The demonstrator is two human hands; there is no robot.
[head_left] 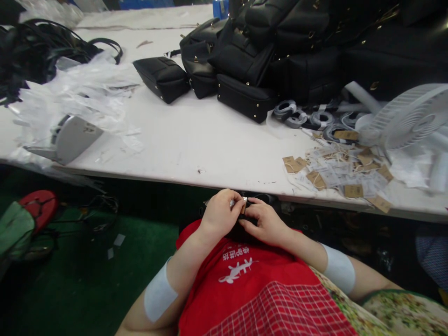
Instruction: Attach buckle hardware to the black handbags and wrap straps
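The tabletop [182,135] is bright (detail looks soft), while the floor [143,261] lies dim.

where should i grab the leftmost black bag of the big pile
Probably by its left end, coming from the front left: the leftmost black bag lies with that end pointing away from the pile, while its right end sits close against the next bag, leaving little finger room there.

Place: bag wkshp | piled blk bags [241,58] | loose tags [353,191] | long wht worktable [196,135] | grn floor [143,266]
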